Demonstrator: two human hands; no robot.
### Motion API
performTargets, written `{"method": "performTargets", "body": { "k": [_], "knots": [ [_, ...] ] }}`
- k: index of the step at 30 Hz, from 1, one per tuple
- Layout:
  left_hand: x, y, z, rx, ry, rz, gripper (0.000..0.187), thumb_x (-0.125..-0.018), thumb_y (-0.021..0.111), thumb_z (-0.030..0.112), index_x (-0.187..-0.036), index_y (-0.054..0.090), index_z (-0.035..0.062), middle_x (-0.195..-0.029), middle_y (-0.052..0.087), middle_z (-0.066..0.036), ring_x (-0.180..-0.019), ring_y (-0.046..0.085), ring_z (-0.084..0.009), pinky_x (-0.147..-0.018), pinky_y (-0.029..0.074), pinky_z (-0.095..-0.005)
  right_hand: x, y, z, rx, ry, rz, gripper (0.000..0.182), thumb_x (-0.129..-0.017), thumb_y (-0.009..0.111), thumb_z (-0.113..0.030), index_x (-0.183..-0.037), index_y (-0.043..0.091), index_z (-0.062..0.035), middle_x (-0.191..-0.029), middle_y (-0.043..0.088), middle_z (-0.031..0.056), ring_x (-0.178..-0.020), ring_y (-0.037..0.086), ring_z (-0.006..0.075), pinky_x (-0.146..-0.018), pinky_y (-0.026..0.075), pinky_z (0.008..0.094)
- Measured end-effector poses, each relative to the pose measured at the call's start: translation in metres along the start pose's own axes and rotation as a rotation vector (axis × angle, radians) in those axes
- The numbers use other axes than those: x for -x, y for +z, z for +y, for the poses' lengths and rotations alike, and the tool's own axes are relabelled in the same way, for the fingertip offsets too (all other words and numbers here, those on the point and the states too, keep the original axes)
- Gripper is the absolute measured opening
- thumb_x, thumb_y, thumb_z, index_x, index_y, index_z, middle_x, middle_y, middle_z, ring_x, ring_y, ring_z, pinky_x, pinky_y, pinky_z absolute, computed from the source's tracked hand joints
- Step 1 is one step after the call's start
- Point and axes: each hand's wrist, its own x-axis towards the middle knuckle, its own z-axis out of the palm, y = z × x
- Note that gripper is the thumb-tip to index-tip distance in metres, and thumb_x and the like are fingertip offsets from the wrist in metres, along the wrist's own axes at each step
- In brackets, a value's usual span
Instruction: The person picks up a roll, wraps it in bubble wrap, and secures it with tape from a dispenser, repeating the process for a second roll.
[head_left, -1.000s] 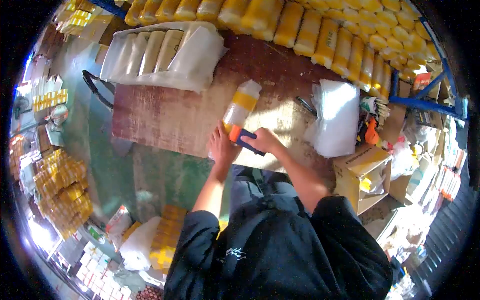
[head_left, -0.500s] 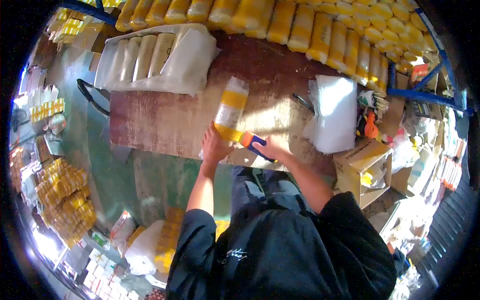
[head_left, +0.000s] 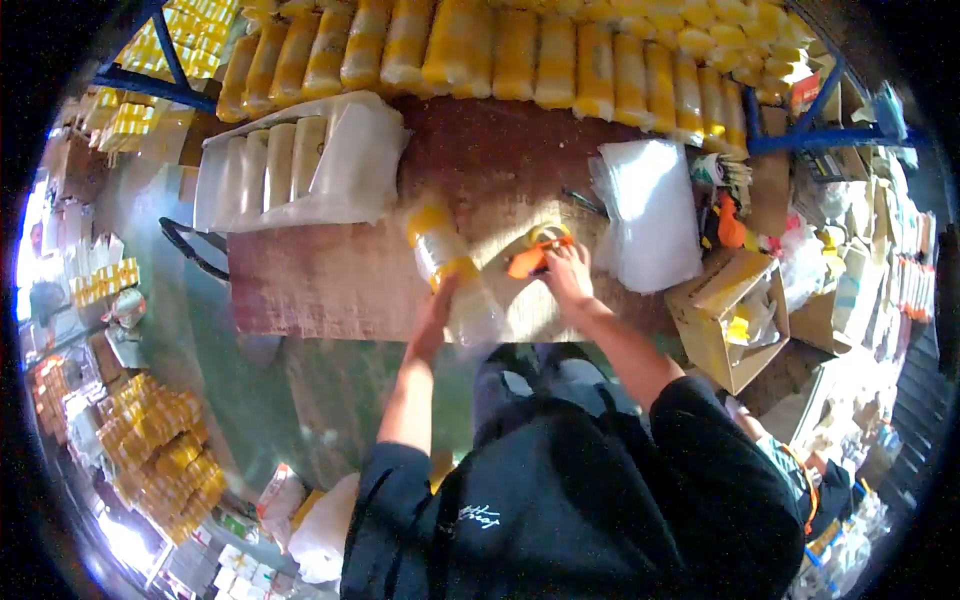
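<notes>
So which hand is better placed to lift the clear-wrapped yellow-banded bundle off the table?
Probably left. The left hand already rests on the clear-wrapped yellow-banded bundle, while the right hand grips the orange tape dispenser beside it.

On the surface (head_left: 330, 270) in front of you, the wrapped roll (head_left: 450, 270) lies at centre under your left hand (head_left: 437, 310), with the tape dispenser (head_left: 535, 250) at its 3 o'clock in your right hand (head_left: 568, 272). The stack of bags (head_left: 650, 210) sits further toward 3 o'clock, the tray of rolls (head_left: 290, 165) at 10 o'clock, and the row of packed rolls (head_left: 520, 55) runs along 12 o'clock.
</notes>
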Motion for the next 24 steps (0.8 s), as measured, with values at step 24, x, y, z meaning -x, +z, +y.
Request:
{"method": "performTargets", "body": {
  "k": [24],
  "knots": [
    [0.094, 0.005, 0.038, -0.155, 0.512, 0.461, 0.06, -0.094, 0.066, 0.051, -0.129, 0.053, 0.0038, -0.111, 0.065, -0.012, -0.094, 0.065, -0.0234, -0.08, 0.055, -0.0377, 0.026, -0.148, -0.149, -0.263, -0.375, -0.398, 0.053, -0.089, 0.048, -0.003, -0.14, 0.039, 0.006, -0.095, 0.068, 0.0301, -0.085, 0.068, 0.045, -0.072, 0.055, 0.0542]
  ]
}}
